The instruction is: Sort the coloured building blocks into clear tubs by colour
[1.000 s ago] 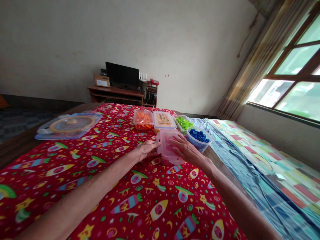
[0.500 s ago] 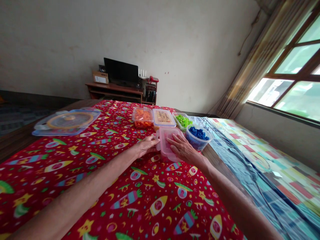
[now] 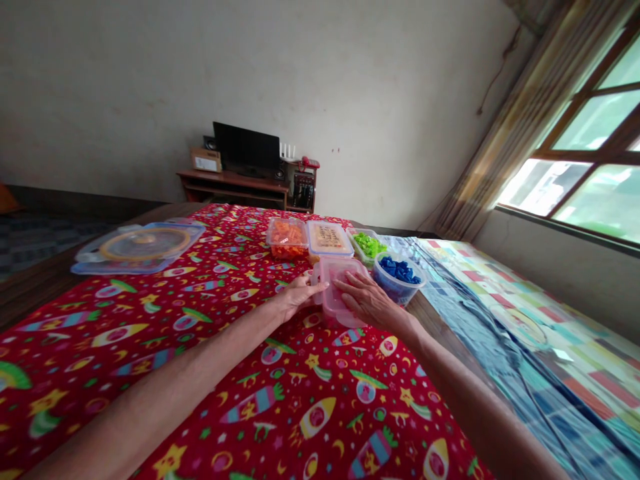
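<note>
Fingers of the left hand (image 3: 299, 295) at the left flap (image 3: 317, 275) of the pink container (image 3: 336, 319), thumb over its edge; whether they pinch, cannot tell. Container sits on rocket-print red cloth (image 3: 240, 427), just in front of a blue-rimmed box (image 3: 327, 239). Right hand (image 3: 369, 298) flat on the lid (image 3: 333, 301), fingers spread, gripping nothing. Best handling, I'd judge: palm weight central, lid level, flap worked gently; soft cloth could let the base skid. Tub of blue pieces (image 3: 399, 279) near, to the right. Beyond: monitor (image 3: 247, 149) on a desk (image 3: 235, 183), plain wall (image 3: 390, 120), then curtain (image 3: 493, 127) and window (image 3: 575, 150).
</note>
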A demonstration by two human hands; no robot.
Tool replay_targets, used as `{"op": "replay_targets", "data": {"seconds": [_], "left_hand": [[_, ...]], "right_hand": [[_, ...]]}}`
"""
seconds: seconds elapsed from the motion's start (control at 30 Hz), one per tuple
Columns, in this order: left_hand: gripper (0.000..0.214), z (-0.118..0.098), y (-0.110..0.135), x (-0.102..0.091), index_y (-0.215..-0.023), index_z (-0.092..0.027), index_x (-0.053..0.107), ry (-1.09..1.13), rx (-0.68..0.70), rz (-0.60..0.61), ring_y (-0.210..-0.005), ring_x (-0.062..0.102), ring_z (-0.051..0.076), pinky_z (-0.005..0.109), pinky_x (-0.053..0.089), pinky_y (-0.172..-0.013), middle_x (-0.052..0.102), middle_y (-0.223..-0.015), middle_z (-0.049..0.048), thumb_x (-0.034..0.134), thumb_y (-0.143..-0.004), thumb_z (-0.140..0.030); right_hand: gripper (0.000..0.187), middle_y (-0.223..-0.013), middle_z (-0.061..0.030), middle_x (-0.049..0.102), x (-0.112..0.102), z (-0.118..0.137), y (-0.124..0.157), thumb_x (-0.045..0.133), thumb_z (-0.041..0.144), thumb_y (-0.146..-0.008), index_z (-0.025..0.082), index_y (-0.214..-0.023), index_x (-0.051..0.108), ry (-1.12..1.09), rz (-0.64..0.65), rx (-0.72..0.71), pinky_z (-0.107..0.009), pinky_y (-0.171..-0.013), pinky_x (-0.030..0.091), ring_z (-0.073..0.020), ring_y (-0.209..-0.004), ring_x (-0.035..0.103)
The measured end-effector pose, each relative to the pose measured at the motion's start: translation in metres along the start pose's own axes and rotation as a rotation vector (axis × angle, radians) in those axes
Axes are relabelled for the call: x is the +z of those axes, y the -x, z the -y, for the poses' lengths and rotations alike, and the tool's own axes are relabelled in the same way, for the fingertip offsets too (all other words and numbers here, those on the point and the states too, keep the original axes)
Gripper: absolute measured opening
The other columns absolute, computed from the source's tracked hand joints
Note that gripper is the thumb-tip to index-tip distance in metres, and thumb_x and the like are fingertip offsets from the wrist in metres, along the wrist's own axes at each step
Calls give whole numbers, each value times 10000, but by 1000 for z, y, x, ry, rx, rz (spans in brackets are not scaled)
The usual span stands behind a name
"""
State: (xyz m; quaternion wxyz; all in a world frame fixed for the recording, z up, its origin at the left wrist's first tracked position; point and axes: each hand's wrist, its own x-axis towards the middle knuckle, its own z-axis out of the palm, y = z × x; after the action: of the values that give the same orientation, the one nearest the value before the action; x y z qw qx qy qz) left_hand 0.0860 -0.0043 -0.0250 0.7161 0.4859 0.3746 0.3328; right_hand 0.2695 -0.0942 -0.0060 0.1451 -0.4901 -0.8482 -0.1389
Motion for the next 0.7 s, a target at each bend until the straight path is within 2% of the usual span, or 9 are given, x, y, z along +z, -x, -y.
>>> {"op": "replay_targets", "data": {"seconds": [0.23, 0.4, 0.47, 0.57, 0.7], "left_hand": [[286, 2, -1, -1, -888, -126, 703, 49, -23, 19, -676, 677, 146, 235, 542, -666, 749, -815, 65, 825, -653, -232], [357, 5, -9, -8, -930, -141, 695, 2, -26, 46, -703, 677, 155, 249, 537, -670, 746, -846, 66, 801, -681, -374], [410, 1, -22, -10, -895, -150, 683, -87, 40, -8, -655, 660, 153, 247, 515, -615, 732, -779, 43, 792, -661, -468], [450, -14, -48, -10, -746, -142, 654, -280, 141, -85, -512, 582, 128, 231, 445, -513, 660, -600, 0, 766, -634, -563], [412, -31, -81, -5, -623, -142, 638, -392, 115, -80, -418, 507, 120, 232, 384, -449, 610, -486, 1, 759, -646, -535]], "right_hand": [[403, -1319, -82, 591, -3, 1, -1, 410, 281, -965, 224, -1337, 553, 67, 7, 70, -386, -1088, 374, -219, -1279, 501], [406, -1333, -105, 576, -9, 3, 0, 401, 320, -969, 217, -1324, 570, 72, -4, 82, -397, -1056, 399, -244, -1244, 533], [407, -1319, -99, 591, -8, 3, 1, 394, 323, -973, 223, -1329, 563, 71, -21, 69, -398, -1064, 389, -238, -1254, 523], [403, -1309, -82, 604, -3, 2, 3, 406, 323, -970, 239, -1336, 552, 84, -40, 69, -391, -1078, 373, -232, -1268, 508], [395, -1355, -66, 568, 6, 1, 5, 405, 320, -971, 265, -1334, 550, 110, -81, 114, -392, -1085, 363, -236, -1289, 485]]}}
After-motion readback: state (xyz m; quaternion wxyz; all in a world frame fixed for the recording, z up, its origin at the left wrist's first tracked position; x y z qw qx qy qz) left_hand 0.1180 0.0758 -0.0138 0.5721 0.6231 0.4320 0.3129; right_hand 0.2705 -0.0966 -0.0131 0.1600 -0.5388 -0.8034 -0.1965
